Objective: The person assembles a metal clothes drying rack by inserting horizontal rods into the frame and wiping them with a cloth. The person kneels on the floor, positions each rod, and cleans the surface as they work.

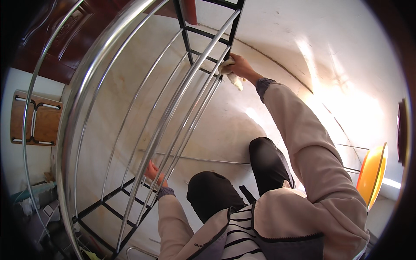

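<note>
A tall rack of silver tubes [187,81] joined by black end frames [185,43] stands before me, to my left. My right hand [239,67] is closed on a crumpled off-white cloth [236,81], pressed against the far black frame where the lower tubes meet it. Part of the cloth hangs below my fingers. Nearer to me, my left hand [154,172] grips a silver tube close to the near black frame [128,200]. Other tubes cross in front of that hand and hide some of its fingers.
On the left, a folded wooden table [40,119] leans against a white wall, below dark red cabinet doors [71,41]. Clutter [39,203] lies at lower left. A yellow-orange round object [372,173] stands at right. A thin metal rod [203,159] lies on the pale floor before my knees.
</note>
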A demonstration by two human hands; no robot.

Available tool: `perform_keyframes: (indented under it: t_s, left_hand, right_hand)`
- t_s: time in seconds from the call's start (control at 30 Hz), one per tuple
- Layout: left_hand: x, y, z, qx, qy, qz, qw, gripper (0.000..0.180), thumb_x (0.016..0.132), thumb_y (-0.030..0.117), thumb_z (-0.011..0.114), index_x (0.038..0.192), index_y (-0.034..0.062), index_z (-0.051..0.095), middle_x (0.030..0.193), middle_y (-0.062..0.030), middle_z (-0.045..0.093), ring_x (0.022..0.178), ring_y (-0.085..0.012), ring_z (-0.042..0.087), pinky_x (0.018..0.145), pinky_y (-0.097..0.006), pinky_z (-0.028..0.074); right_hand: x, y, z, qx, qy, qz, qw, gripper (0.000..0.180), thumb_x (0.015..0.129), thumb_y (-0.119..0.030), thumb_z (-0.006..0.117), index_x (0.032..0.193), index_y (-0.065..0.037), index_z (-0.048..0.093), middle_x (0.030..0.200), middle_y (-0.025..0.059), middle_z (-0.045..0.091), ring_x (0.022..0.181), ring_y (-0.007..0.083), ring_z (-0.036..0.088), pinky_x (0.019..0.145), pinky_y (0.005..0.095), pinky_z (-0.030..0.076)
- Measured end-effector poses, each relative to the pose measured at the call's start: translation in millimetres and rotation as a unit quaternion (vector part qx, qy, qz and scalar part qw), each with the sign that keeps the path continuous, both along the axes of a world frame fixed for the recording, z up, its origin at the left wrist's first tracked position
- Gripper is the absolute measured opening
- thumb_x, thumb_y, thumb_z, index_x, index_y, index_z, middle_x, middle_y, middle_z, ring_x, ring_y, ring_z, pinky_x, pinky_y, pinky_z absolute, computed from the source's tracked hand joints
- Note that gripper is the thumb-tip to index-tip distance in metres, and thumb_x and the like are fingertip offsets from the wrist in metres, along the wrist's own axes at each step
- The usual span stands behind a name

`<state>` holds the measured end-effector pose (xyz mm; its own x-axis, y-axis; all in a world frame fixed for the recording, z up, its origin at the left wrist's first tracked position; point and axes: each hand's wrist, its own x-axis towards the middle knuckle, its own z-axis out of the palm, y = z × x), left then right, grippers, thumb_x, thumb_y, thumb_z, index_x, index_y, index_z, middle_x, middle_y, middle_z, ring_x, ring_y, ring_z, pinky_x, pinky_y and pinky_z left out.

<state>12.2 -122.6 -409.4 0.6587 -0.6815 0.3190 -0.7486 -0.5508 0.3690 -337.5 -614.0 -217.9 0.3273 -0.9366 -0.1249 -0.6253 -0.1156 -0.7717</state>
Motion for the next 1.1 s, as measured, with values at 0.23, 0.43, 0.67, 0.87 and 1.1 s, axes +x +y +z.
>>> perform_keyframes:
  t_s: [0.23, 0.43, 0.67, 0.87, 1.1]
  left_hand:
    - [-5, 9, 9, 0.009, 0.060, 0.000, 0.998, 0.026, 0.090, -0.004, 0.054, 0.113, 0.0045, 0.063, 0.100, -0.0184, 0.059, 0.092, -0.0388, 0.059, 0.083, -0.050, 0.047]
    - [5, 11, -10, -0.001, -0.051, -0.010, 0.999, 0.034, 0.081, -0.005, 0.062, 0.112, 0.0092, 0.067, 0.095, -0.0126, 0.065, 0.090, -0.0326, 0.060, 0.079, -0.044, 0.046]
    - [9, 16, -28, -0.024, -0.014, -0.011, 1.000, 0.034, 0.083, -0.003, 0.063, 0.113, 0.0110, 0.066, 0.100, -0.0118, 0.061, 0.092, -0.0340, 0.055, 0.081, -0.047, 0.043]
    - [11, 12, -29, -0.021, 0.030, -0.012, 0.999, 0.030, 0.084, -0.003, 0.062, 0.112, 0.0084, 0.067, 0.096, -0.0127, 0.064, 0.091, -0.0340, 0.060, 0.082, -0.048, 0.045]
    - [2, 10, -20, -0.015, 0.013, -0.013, 1.000, 0.031, 0.083, -0.004, 0.062, 0.111, 0.0078, 0.067, 0.096, -0.0135, 0.065, 0.093, -0.0354, 0.060, 0.081, -0.048, 0.046]
  right_hand:
    - [0, 3, 9, 0.022, -0.030, 0.020, 0.999, 0.071, 0.062, -0.026, 0.088, 0.128, -0.011, 0.063, 0.104, 0.0136, 0.073, 0.097, 0.0243, 0.070, 0.086, 0.0357, 0.055]
    - [0, -4, 2, 0.006, -0.020, 0.028, 0.999, 0.070, 0.064, -0.029, 0.085, 0.127, -0.008, 0.063, 0.100, 0.0147, 0.073, 0.093, 0.0260, 0.072, 0.085, 0.0368, 0.056]
    - [-4, -11, -18, -0.022, 0.001, 0.018, 1.000, 0.056, 0.079, -0.014, 0.071, 0.133, -0.006, 0.059, 0.109, 0.0161, 0.072, 0.100, 0.0262, 0.070, 0.088, 0.0382, 0.055]
    - [-7, -22, -29, 0.006, 0.006, 0.014, 1.000, 0.066, 0.075, -0.017, 0.074, 0.138, -0.006, 0.056, 0.114, 0.0178, 0.071, 0.105, 0.0295, 0.069, 0.091, 0.0394, 0.054]
    - [-8, -20, -27, -0.010, 0.009, 0.024, 1.000, 0.065, 0.075, -0.015, 0.074, 0.137, -0.007, 0.057, 0.113, 0.0170, 0.072, 0.104, 0.0282, 0.070, 0.089, 0.0390, 0.054]
